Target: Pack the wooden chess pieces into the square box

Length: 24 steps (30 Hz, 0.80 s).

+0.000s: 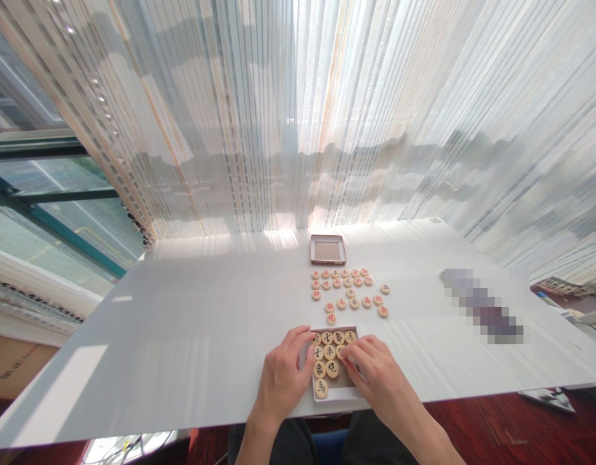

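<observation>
A shallow white box point(343, 393) with a brown bottom lies near the table's front edge. Inside it sit rows of round wooden xiangqi pieces point(321, 388) with black characters. My left hand point(285, 368) rests at the box's left side, thumb and index finger apart, fingertips touching the rim and the corner pieces. Over the box's right half, my right hand point(378, 371) pinches a xiangqi piece point(341, 352) in the second row, partly covered by the fingertips. The box's lower right part shows bare bottom.
Beyond the box, loose xiangqi pieces point(347, 282), red and black, lie face up in uneven rows. A second box part point(327, 261), perhaps the lid, lies behind them. A blurred-out object point(484, 307) is at the right of the white table point(181, 336). Striped curtains point(278, 129) hang behind.
</observation>
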Each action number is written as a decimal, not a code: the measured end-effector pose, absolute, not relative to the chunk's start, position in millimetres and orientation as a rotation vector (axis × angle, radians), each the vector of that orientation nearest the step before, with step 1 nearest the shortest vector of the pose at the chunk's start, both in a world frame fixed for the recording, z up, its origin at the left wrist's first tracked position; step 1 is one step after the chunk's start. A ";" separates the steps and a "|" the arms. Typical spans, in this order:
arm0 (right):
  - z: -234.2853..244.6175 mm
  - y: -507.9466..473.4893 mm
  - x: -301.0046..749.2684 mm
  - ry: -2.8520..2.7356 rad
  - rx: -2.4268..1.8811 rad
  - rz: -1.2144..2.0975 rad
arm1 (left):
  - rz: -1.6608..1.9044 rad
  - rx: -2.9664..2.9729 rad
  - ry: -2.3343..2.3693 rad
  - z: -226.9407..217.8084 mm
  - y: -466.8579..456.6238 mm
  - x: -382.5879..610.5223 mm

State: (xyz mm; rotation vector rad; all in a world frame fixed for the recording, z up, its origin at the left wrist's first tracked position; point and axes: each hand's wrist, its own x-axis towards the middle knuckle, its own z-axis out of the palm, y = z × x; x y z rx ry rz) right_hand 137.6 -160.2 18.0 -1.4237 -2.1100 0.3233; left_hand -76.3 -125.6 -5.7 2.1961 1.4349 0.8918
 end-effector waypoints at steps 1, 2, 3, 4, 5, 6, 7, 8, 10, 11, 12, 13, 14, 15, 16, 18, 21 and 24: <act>17.7 -159.8 137.5 -2.110 -1.425 0.324 | 0.885 2.195 1.436 -5.9 -125.6 -76.3; 17.2 -159.4 137.5 -2.110 -1.426 0.325 | 0.880 2.193 1.438 -6.0 -125.6 -76.4; 16.6 -159.0 137.7 -2.111 -1.428 0.326 | 0.875 2.191 1.439 -6.0 -125.6 -76.3; 15.9 -158.7 137.9 -2.110 -1.430 0.328 | 0.872 2.190 1.439 -6.0 -125.6 -76.3; 15.2 -158.5 138.2 -2.109 -1.434 0.332 | 0.869 2.188 1.438 -5.7 -125.6 -76.2; 14.7 -158.4 138.5 -2.108 -1.436 0.340 | 0.868 2.187 1.436 -5.4 -125.6 -76.1; 14.6 -158.4 138.7 -2.106 -1.434 0.346 | 0.867 2.186 1.435 -5.1 -125.7 -76.1; 14.8 -158.6 138.9 -2.102 -1.430 0.352 | 0.866 2.185 1.434 -4.7 -125.8 -76.1; 16.5 -159.3 139.1 -2.093 -1.415 0.358 | 0.865 2.187 1.434 -4.2 -125.9 -76.2; 17.7 -159.8 139.3 -2.084 -1.406 0.357 | 0.866 2.189 1.435 -4.1 -126.0 -76.3; 19.0 -160.3 139.6 -2.073 -1.396 0.357 | 0.867 2.191 1.436 -4.2 -125.9 -76.3; 20.1 -160.8 140.2 -2.057 -1.383 0.359 | 0.867 2.193 1.435 -4.4 -125.9 -76.4; 20.7 -161.1 141.1 -2.038 -1.370 0.362 | 0.867 2.193 1.435 -4.7 -125.8 -76.5; 20.7 -161.4 142.4 -2.015 -1.358 0.365 | 0.865 2.193 1.434 -5.1 -125.8 -76.4; 19.9 -161.5 144.3 -1.989 -1.351 0.367 | 0.863 2.191 1.434 -5.4 -125.8 -76.4; 16.1 -161.0 149.3 -1.933 -1.349 0.362 | 0.856 2.186 1.440 -5.9 -125.9 -76.3; 6.7 -158.6 158.8 -1.851 -1.404 0.335 | 0.848 2.180 1.454 -5.9 -126.3 -76.3; -1.9 -154.5 166.1 -1.774 -1.512 0.298 | 0.841 2.178 1.455 -5.8 -126.6 -76.4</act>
